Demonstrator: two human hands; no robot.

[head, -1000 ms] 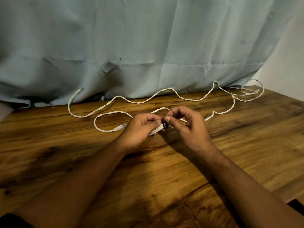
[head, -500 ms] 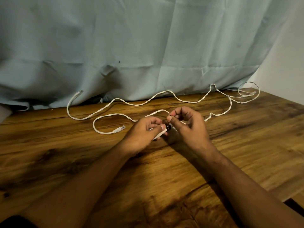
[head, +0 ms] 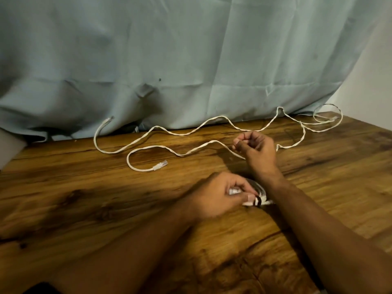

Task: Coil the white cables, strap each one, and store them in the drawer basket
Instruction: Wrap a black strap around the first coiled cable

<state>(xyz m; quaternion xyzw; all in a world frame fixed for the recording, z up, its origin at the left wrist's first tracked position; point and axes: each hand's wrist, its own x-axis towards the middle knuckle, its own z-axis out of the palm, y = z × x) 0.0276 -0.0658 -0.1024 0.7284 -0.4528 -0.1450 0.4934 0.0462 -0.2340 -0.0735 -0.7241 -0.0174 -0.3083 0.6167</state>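
Observation:
My left hand (head: 220,198) rests low on the wooden table (head: 106,209), gripping a small coiled white cable (head: 262,195) bound by a dark strap (head: 257,201). My right hand (head: 257,149) is farther back, its fingers curled shut around a loose white cable (head: 184,154) that snakes across the table. One clear connector (head: 160,165) of the loose cable lies to the left of both hands. Another end (head: 108,120) rises against the curtain. At the far right the loose cable forms a loop (head: 327,114). No drawer basket is in view.
A pale blue curtain (head: 191,60) hangs along the table's back edge. A white wall (head: 373,85) stands at the right. The table's right edge runs diagonally at the lower right.
The hands were together at the strap on the coil. Now my left hand has drawn the strapped coil toward me, and my right hand has moved back to the loose cable.

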